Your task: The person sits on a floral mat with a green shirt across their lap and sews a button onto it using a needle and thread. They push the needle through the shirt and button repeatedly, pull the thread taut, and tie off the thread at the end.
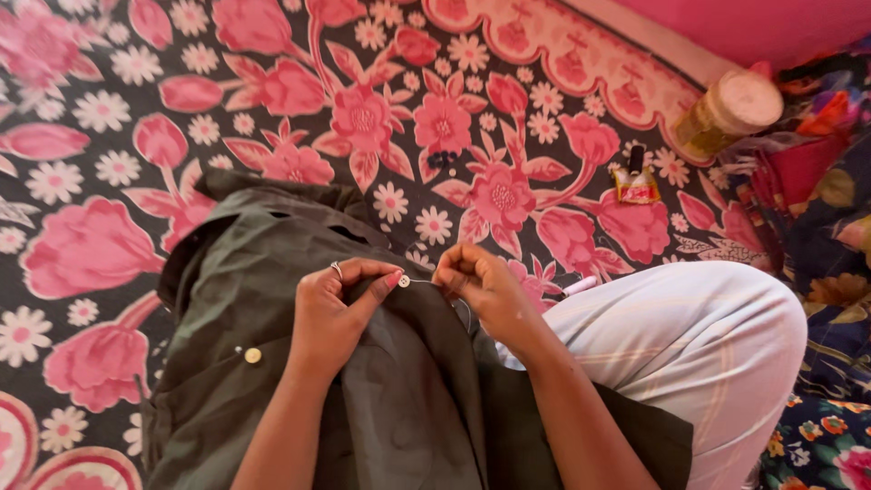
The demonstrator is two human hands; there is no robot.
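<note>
Head view: a person sits on a floral mat (109,109) with a dark green garment (272,363) spread over the lap.
Left grip: the left hand (337,313) pinches a fold of the cloth together with a small pale button (404,281) at its thumb tip.
Right grip: the right hand (481,286), just beside it, has its fingers pressed together on a thin thread (422,282); I cannot make out a needle.
Button: it sits between both grips, against the garment's edge.
Doing it well: in my judgement, hold the button flat, keep the thread taut, pull gently.
Beyond the grips: a second button (252,356) is below the left one; a small bottle (636,181) and a jar (726,113) are well apart past the right.
</note>
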